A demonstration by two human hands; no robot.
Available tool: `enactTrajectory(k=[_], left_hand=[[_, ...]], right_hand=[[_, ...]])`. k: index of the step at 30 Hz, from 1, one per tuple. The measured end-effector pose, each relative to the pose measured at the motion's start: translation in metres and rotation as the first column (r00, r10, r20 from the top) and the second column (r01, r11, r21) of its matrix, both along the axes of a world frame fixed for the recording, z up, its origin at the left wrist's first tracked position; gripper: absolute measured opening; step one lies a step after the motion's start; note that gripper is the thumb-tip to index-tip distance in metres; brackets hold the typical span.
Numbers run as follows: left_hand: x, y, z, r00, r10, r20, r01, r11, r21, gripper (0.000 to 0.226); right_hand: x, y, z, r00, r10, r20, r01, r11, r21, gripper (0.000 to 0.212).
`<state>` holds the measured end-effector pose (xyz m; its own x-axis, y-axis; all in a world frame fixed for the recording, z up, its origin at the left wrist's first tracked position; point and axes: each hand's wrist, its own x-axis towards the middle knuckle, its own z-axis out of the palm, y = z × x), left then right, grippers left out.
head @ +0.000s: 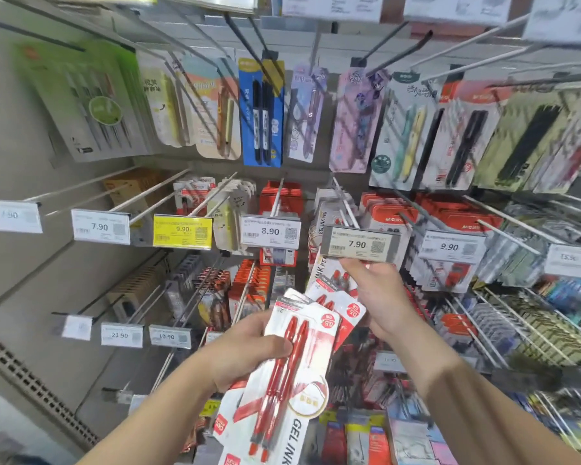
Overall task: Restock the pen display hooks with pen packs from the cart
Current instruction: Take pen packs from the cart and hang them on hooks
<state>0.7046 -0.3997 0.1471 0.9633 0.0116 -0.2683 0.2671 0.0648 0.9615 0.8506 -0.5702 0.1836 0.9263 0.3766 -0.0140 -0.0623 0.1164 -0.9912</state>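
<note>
My left hand (245,347) grips a stack of red gel pen packs (282,380), white cards with two red pens each, thumb across the top pack. My right hand (379,297) is raised just under the grey 7.90 price tag (361,245), fingertips touching its lower edge, and holds another red gel pen pack (336,297) against the palm. Behind the tag, the hook (344,203) carries more white gel pen packs (321,226).
Pegboard hooks full of pen packs surround the spot: red-carded packs (450,216) to the right, red boxes (279,196) to the left, price tags 8.90 (270,231) and 9.90 (450,246) either side. Long bare hook rods (161,189) stick out toward me at the left.
</note>
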Motion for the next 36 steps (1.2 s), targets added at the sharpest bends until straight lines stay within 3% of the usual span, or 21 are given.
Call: enactTrajectory(k=[6,11,20,25,28,36], left_hand=[[0.006,-0.014,0.000,0.998,0.056,-0.012,-0.056,0.998,0.034,0.063],[0.010,-0.018,0.002,0.999,0.050,0.002,-0.050,0.998,0.049,0.046],[0.014,-0.015,0.001,0.999,0.013,0.052,-0.015,0.999,0.042,0.065],[0.021,-0.016,-0.001,0.998,0.035,0.050,-0.037,0.998,0.055,0.052],[0.022,-0.017,-0.004,0.999,0.029,0.044,-0.030,0.999,0.034,0.061],[0.026,-0.018,-0.009,0.998,0.059,0.030,-0.058,0.997,-0.048,0.054]], right_hand=[[0.005,0.000,-0.005,0.998,-0.030,0.061,0.027,0.998,0.052,0.022],[0.011,0.002,-0.008,0.985,-0.110,0.135,0.114,0.993,-0.021,0.009],[0.015,0.000,-0.008,0.944,-0.245,0.219,0.240,0.969,0.053,0.024],[0.025,-0.001,-0.008,0.952,-0.206,0.225,0.207,0.978,0.020,0.014],[0.032,-0.001,-0.011,0.960,-0.174,0.221,0.181,0.983,-0.011,0.011],[0.030,-0.010,-0.022,0.994,0.013,0.112,-0.015,1.000,0.018,0.020]])
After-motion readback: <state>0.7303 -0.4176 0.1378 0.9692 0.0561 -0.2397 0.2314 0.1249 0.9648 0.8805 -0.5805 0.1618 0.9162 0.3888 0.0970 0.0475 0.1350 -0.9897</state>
